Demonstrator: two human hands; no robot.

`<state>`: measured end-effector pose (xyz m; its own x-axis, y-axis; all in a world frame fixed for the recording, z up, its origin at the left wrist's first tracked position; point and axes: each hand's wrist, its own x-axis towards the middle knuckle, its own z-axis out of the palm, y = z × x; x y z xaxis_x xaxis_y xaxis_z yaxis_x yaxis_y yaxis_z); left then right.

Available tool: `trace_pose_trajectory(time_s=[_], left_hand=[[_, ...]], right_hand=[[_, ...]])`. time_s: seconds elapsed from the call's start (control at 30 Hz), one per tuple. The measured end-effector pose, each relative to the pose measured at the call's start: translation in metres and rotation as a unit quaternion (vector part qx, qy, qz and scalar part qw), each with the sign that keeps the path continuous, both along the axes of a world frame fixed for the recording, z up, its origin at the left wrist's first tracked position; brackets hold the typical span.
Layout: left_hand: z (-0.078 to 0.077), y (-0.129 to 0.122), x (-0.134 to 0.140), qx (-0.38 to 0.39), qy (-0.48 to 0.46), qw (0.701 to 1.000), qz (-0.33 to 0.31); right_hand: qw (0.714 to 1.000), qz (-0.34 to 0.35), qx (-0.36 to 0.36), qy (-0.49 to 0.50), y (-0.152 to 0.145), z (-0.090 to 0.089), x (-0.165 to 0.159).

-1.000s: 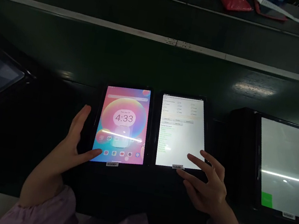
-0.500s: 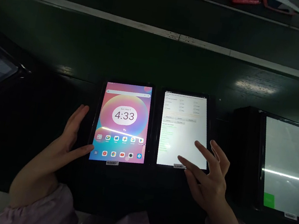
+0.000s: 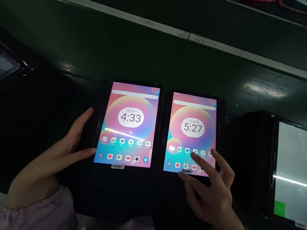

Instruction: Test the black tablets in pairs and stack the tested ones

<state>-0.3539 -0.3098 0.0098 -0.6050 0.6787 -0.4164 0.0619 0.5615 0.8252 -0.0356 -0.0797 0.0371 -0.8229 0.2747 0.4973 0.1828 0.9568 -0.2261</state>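
Test list gone from the right tablet point(image 3: 190, 139); home screen up in its place.
Ahead of the right hand point(image 3: 215, 192), the white page with green lines of a half-second ago has given way to a pink-and-blue screen reading 5:27; that hand's index fingertip has dropped to the lower edge, its middle fingertip down among the icons. Beyond the left thumb, which has drawn back from the screen's corner to its edge, the left tablet point(image 3: 126, 147) has gone from Tuesday to Sunday, May 3.
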Motion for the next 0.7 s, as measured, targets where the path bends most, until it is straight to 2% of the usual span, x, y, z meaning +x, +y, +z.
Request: trace_pose_trajectory(time_s=[0.17, 0.3, 0.47, 0.57, 0.7], left_hand=[[-0.004, -0.001, -0.002, -0.006, 0.026, 0.999, -0.043], [-0.004, 0.000, -0.003, -0.011, 0.064, 0.996, -0.064], [-0.008, -0.003, -0.005, 0.002, 0.085, 0.993, -0.081], [-0.010, -0.004, -0.006, 0.009, 0.080, 0.993, -0.091], [-0.013, -0.010, -0.010, 0.012, 0.084, 0.992, -0.094]], right_hand=[[0.998, 0.015, 0.002, -0.055, -0.008, -0.002, -0.011], [0.999, 0.017, -0.017, -0.031, -0.004, -0.002, -0.012], [0.997, -0.044, -0.032, 0.047, 0.011, 0.001, -0.001], [0.995, -0.085, -0.030, 0.047, 0.019, 0.005, 0.000], [0.994, -0.098, -0.018, 0.046, 0.026, 0.010, -0.004]])
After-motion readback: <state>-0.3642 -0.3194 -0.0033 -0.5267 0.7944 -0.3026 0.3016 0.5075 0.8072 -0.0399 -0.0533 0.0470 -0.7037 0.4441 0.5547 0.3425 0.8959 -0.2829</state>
